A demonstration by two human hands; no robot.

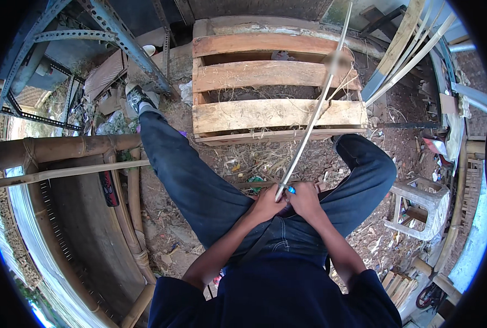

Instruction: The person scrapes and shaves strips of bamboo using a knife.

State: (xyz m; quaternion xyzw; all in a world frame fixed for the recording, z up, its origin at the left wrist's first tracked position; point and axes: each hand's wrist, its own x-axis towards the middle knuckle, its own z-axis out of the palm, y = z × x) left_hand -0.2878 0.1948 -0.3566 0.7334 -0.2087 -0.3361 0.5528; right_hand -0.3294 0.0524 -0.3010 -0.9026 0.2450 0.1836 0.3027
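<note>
A long, thin, pale strip (309,128), which looks like split bamboo, slants up and away to the right from my lap, passing over a wooden pallet (280,115). My left hand (268,204) is closed around its near end. Close beside it, my right hand (305,200) is closed too, with the fingers curled toward the strip. A small blue thing (291,189) shows at the right hand's fingertips, against the strip; most of it is hidden, so its kind cannot be made out. Both hands are between my spread thighs.
Wood shavings and litter cover the ground. A bamboo-framed bench (63,147) stands at left, below a perforated blue metal frame (136,54). At right are a worn white plastic stool (423,210) and, farther back, leaning wooden poles (404,46).
</note>
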